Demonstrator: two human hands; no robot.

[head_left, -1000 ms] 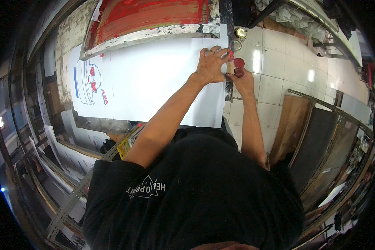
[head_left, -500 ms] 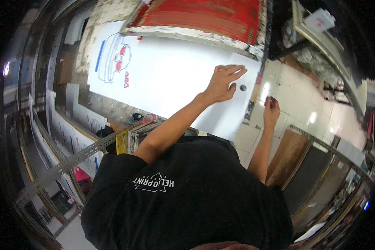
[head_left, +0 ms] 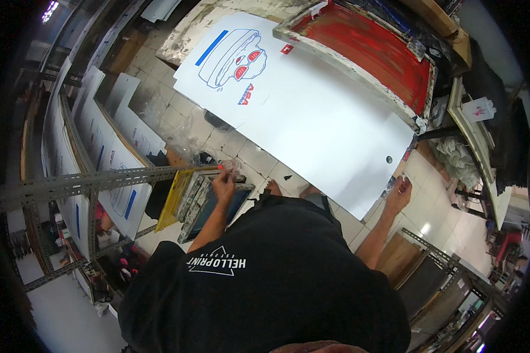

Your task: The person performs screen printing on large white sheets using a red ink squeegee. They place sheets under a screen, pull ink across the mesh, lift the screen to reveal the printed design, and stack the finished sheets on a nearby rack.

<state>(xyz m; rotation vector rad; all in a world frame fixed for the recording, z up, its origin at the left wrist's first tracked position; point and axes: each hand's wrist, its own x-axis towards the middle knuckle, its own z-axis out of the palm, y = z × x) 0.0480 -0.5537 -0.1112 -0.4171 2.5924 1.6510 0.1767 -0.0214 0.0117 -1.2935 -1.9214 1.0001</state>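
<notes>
While the white sheet (head_left: 321,129) lies flat, its far edge is partly hidden by the red-smeared screen frame (head_left: 348,72). Left hand (head_left: 223,187) is off the sheet's near long side, fingers at a small clear item with red on it (head_left: 230,165); can't tell whether they're clamped or just touching. Right hand (head_left: 398,197) is just beside the sheet's right end, fingers curled; can't make out what's between the tips. Dark round spot (head_left: 388,159) near that end: hole or disc, unclear.

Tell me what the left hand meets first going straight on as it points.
For the left hand, probably the clear item at its fingertips; depth is unclear, so they may already touch.
</notes>
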